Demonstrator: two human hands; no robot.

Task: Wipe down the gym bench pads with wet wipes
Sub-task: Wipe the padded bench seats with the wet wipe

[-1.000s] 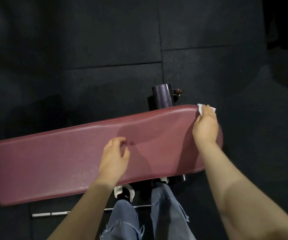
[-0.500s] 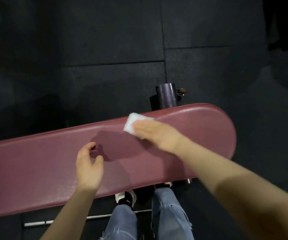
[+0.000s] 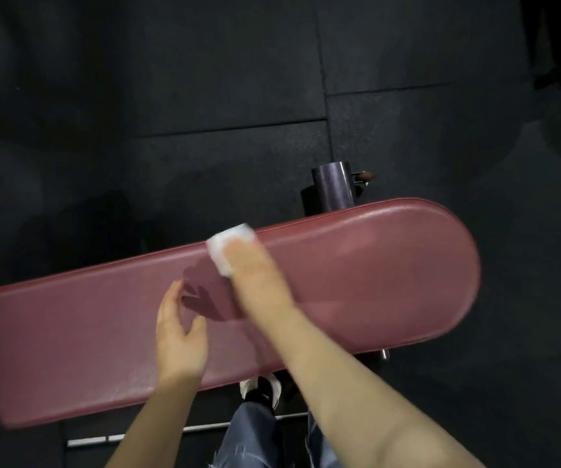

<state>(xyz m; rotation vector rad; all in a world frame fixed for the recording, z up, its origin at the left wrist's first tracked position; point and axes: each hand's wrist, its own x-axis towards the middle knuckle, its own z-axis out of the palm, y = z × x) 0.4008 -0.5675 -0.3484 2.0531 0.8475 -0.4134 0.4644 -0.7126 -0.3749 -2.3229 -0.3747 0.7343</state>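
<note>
A long maroon bench pad (image 3: 390, 282) runs across the view, with its rounded end at the right. A white wet wipe (image 3: 226, 244) lies near the pad's far edge at about mid-length. My right hand (image 3: 255, 275) presses it down with flat fingers and is blurred by motion. My left hand (image 3: 179, 336) is over the pad just left of the right forearm, its fingers loosely curled around nothing.
Black rubber floor tiles surround the bench. A dark cylinder (image 3: 331, 189) stands behind the pad's far edge. A thin metal bar (image 3: 144, 435) lies on the floor below the near edge, beside my jeans and shoe (image 3: 260, 390).
My right hand has swept the wipe from the pad's rounded right end leftward to the middle. My left hand has shifted a little to the left.
</note>
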